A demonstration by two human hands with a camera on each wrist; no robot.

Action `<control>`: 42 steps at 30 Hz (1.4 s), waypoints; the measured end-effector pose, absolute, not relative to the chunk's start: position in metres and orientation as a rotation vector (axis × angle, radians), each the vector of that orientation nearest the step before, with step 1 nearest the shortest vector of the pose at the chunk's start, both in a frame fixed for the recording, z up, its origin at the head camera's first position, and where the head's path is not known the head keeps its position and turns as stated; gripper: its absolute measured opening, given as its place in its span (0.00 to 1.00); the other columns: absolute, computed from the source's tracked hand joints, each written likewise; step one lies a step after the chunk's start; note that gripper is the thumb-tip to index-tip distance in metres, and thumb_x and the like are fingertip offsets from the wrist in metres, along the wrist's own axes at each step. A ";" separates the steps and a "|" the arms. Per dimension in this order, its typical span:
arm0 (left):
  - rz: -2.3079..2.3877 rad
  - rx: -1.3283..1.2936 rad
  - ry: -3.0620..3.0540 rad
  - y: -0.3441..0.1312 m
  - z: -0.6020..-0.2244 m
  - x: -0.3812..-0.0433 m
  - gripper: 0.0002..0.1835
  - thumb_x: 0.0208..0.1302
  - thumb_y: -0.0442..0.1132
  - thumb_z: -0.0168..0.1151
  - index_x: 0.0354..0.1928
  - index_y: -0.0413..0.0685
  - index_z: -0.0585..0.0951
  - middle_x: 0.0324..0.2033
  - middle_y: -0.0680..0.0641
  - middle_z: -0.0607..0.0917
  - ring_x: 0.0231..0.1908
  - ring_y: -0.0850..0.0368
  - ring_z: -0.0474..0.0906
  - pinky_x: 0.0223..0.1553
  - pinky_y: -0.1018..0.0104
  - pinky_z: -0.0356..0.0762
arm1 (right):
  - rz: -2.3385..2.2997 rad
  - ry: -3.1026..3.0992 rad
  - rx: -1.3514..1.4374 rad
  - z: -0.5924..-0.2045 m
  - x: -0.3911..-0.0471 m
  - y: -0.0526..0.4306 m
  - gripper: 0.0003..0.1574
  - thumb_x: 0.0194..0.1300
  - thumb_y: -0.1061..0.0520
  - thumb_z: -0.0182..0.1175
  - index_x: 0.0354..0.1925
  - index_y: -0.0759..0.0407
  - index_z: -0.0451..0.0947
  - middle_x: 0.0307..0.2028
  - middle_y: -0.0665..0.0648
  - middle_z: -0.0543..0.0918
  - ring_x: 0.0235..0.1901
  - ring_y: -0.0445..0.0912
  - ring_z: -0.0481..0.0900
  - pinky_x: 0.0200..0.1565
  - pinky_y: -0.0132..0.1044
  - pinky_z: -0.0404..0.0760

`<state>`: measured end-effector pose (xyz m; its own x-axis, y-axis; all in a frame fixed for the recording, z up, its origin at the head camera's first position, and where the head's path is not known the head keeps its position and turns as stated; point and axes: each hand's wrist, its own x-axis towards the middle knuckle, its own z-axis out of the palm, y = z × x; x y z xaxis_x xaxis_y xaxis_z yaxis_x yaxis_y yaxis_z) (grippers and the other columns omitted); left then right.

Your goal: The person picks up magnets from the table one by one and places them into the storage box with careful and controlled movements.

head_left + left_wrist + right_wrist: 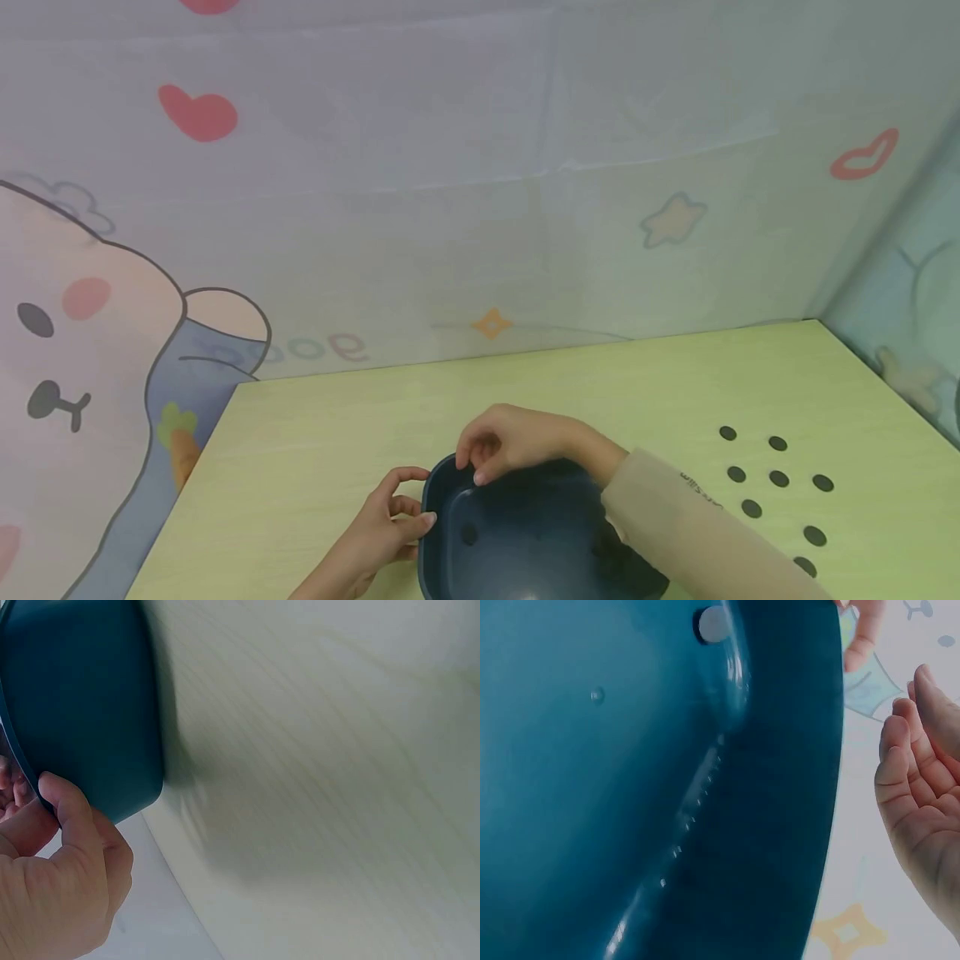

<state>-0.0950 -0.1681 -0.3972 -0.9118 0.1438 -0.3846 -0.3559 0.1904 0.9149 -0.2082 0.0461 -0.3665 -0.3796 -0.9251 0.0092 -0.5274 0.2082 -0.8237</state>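
A dark blue plastic basin (525, 533) with rounded corners stands at the table's front. My left hand (386, 529) grips its left rim, thumb inside and fingers outside; the left wrist view shows the basin's outer wall (90, 697) beside these fingers. Above the basin's far left corner is my right hand (513, 442), its fingers loosely bent. In the right wrist view no object shows in the right hand (926, 795). A small round disc (468, 534) lies inside the basin near its left wall; it looks pale on top in the right wrist view.
Several small dark discs (779, 479) lie scattered on the pale yellow-green table (337, 433), right of the basin. A printed cloth (420, 250) with hearts and a cartoon animal hangs behind the table and along its sides.
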 end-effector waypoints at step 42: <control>1.788 -0.192 2.083 -0.167 -0.397 -0.095 0.29 0.61 0.29 0.60 0.62 0.45 0.61 0.31 0.47 0.71 0.27 0.57 0.76 0.28 0.65 0.77 | -1.285 2.168 -1.053 -0.339 -0.212 0.162 0.15 0.56 0.59 0.67 0.43 0.59 0.78 0.36 0.58 0.80 0.36 0.50 0.78 0.41 0.39 0.78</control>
